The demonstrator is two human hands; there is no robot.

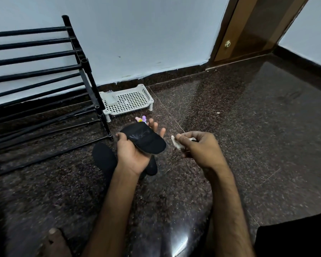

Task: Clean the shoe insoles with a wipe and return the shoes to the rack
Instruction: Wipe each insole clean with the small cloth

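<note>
The left hand (132, 154) was turned palm up above the floor (230, 127) and held a black insole (145, 140). The insole lay across the palm, with the thumb curled over its near left edge and the fingers (153, 125) wrapped behind its far side, their tips showing past the rim. Faint pale streaks marked the insole's upper face. The right hand (200, 147) hovered just beside it without touching, its fingers clenched around a crumpled white wipe (175, 143). One end of the wipe stuck out toward the insole.

Below the left hand a black shoe (104, 160) lay on the floor. A second dark shape beside it was mostly hidden by the wrist, too hidden to identify. The black rack (44, 75) stood to the left against the wall, its bars bare. A white plastic basket (130, 101) sat beside the rack's foot, and a small pink and purple object (142, 119) lay between the basket and the left hand's fingertips. A wooden door (248, 28) stood in the far corner.
</note>
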